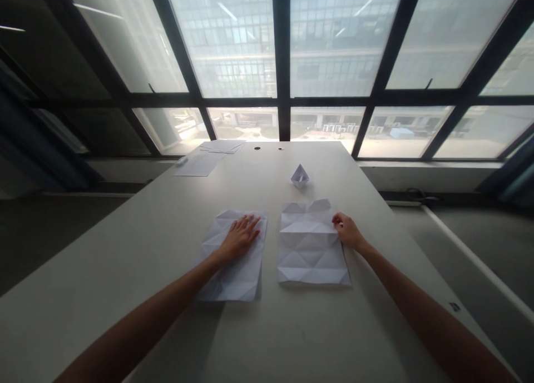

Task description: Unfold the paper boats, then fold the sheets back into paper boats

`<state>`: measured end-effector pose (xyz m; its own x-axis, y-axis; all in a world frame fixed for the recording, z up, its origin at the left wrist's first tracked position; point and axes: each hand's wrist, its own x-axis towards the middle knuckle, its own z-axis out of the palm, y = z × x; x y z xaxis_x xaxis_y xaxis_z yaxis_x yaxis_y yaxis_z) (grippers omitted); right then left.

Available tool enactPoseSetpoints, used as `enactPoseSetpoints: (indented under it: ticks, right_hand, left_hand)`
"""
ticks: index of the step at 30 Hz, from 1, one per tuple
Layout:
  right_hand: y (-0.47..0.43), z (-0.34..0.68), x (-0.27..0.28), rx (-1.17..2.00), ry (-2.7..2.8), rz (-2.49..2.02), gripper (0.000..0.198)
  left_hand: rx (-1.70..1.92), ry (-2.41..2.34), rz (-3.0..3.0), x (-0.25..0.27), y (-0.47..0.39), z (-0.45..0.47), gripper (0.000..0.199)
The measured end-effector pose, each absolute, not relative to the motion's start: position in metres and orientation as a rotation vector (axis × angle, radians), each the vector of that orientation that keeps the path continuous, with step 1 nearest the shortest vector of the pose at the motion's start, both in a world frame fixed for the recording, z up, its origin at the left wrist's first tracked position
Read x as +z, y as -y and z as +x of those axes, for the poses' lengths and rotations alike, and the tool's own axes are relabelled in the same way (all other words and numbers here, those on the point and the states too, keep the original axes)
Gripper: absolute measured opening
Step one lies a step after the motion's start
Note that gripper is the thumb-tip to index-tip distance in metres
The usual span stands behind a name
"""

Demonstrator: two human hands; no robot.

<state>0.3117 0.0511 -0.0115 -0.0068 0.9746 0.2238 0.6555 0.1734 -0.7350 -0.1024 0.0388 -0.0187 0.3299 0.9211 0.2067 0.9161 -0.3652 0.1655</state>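
Two creased sheets of white paper lie side by side before me. My left hand (241, 235) rests flat, fingers spread, on the left sheet (244, 283), whose lower edge stands slightly off the table. At the right edge of the right sheet (311, 255) is my right hand (348, 231), its fingers curled together in a pinch on that edge. Fold lines cross the right sheet in triangles, and its two top corners are turned in. Behind it stands a small folded paper piece (300, 176) with a pointed top.
The long white table (167, 249) reaches toward a wall of windows (329, 44). At its far left lie flat white sheets (200, 164) and a loose stack of paper (222, 146). Two small round holes show near the far edge. A dark mark (454, 306) sits near the right edge.
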Motion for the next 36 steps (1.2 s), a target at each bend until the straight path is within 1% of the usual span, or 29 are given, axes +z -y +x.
enactPoseSetpoints:
  ticks: [3,5,8,10,14,17,21,28,36]
  right_hand:
    - [-0.045,0.315,-0.008,0.541,1.782,-1.631,0.018]
    - [-0.038,0.314,-0.004,0.464,1.828,-1.716,0.017]
    - [-0.029,0.305,0.006,0.149,1.856,-1.805,0.022]
    - [-0.027,0.293,0.011,0.017,1.872,-1.771,0.027]
    - [-0.032,0.262,0.007,0.071,2.045,-1.591,0.038]
    - [-0.036,0.244,-0.007,0.118,2.218,-1.601,0.049]
    - [-0.032,0.234,-0.022,0.146,2.308,-1.671,0.057]
    - [-0.034,0.238,-0.027,0.158,2.326,-1.688,0.059]
    - [-0.069,0.269,-0.027,0.063,2.139,-1.886,0.057]
  left_hand:
    - [0.466,-1.734,2.607,-0.004,-0.045,-0.104,0.05]
    - [0.542,-1.71,2.642,0.013,-0.054,-0.086,0.049]
    - [0.615,-1.581,2.668,0.038,-0.065,-0.033,0.044]
    - [0.615,-1.466,2.655,0.044,-0.068,0.006,0.041]
    - [0.54,-1.37,2.656,0.024,-0.063,0.055,0.043]
    - [0.434,-1.424,2.662,0.003,-0.056,0.059,0.052]
    - [0.342,-1.424,2.72,-0.01,-0.052,0.051,0.056]
    - [0.309,-1.435,2.735,-0.009,-0.052,0.05,0.056]
    - [0.334,-1.445,2.733,-0.009,-0.05,0.05,0.055]
